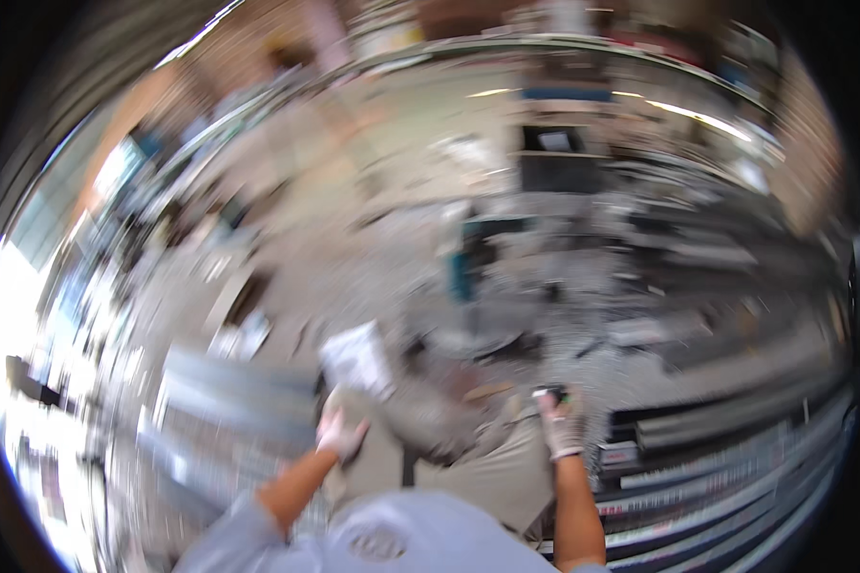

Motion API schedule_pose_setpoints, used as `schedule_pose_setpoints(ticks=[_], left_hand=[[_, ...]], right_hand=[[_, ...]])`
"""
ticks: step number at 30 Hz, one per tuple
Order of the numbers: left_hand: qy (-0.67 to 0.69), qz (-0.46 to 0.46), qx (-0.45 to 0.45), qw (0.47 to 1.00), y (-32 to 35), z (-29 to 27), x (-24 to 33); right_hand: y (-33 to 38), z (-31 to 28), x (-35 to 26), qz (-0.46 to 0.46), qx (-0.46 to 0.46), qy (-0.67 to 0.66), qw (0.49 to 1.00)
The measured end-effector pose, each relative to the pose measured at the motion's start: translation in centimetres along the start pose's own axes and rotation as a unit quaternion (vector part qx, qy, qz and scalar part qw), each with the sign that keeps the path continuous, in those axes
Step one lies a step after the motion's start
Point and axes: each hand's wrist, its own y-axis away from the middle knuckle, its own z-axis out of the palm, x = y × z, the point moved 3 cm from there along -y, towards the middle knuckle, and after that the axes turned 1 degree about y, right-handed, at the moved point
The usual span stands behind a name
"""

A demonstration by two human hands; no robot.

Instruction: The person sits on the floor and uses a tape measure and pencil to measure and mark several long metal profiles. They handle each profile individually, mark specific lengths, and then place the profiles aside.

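The picture is badly blurred by motion. My left hand [339,435] wears a pale glove and hangs by my left thigh, fingers loosely apart, holding nothing that I can make out. My right hand [562,420], also gloved, is raised at my right side and closed around a small dark object [550,392] whose kind is too blurred to tell. Between the hands are my grey trousers [449,449] and grey shirt [401,535].
A white sheet or bag [358,358] lies on the littered concrete floor [354,248] just ahead of my legs. Long dark metal bars [726,420] are stacked at the right. Grey metal sheets [229,392] lie at the left. A teal machine [473,258] stands ahead.
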Motion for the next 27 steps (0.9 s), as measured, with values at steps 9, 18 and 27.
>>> schedule_pose_setpoints(ticks=[9, 18, 27], left_hand=[[0.004, -0.055, 0.235, 0.97, -7.1, -0.9, -15.1], [0.003, -0.143, 0.095, 0.985, -9.1, 2.3, -22.0], [-0.04, -0.242, 0.206, 0.947, -0.8, 8.9, -35.9]], right_hand=[[0.6, 0.6, 2.3, 0.019, -0.065, -0.113, 0.991], [-1.2, 0.7, 5.0, -0.001, -0.006, -0.108, 0.994], [-0.1, 0.0, 2.5, -0.023, -0.033, -0.058, 0.998]])
